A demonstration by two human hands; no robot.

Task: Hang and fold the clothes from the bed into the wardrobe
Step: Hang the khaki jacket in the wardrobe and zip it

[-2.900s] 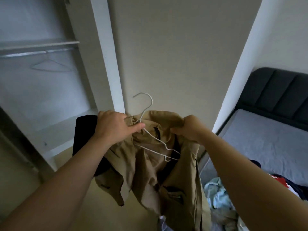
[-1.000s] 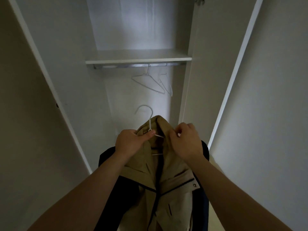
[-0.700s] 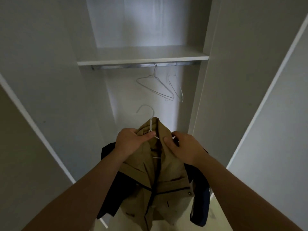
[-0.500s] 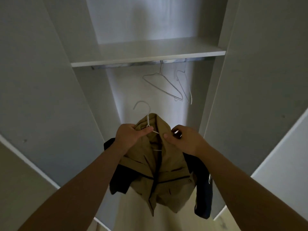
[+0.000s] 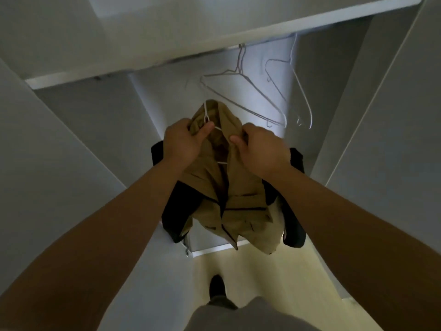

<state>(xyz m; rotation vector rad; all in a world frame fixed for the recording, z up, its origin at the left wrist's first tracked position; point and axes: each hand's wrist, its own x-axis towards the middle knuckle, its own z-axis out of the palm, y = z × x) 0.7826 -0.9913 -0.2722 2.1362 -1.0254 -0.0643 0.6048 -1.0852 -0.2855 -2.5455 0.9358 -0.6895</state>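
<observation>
Tan, dark-sleeved jacket [image 5: 241, 197] on white hanger [image 5: 205, 113], collar in the pinch of left hand [image 5: 182, 142] and right hand [image 5: 261, 151] fingers [image 5: 235, 140].

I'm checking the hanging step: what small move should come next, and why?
Probably raise the white hanger up under the shelf, left of the empty hangers. The tan jacket already sits on it, left hand gripping its neck, right hand pinching the collar, below the shelf.
</observation>
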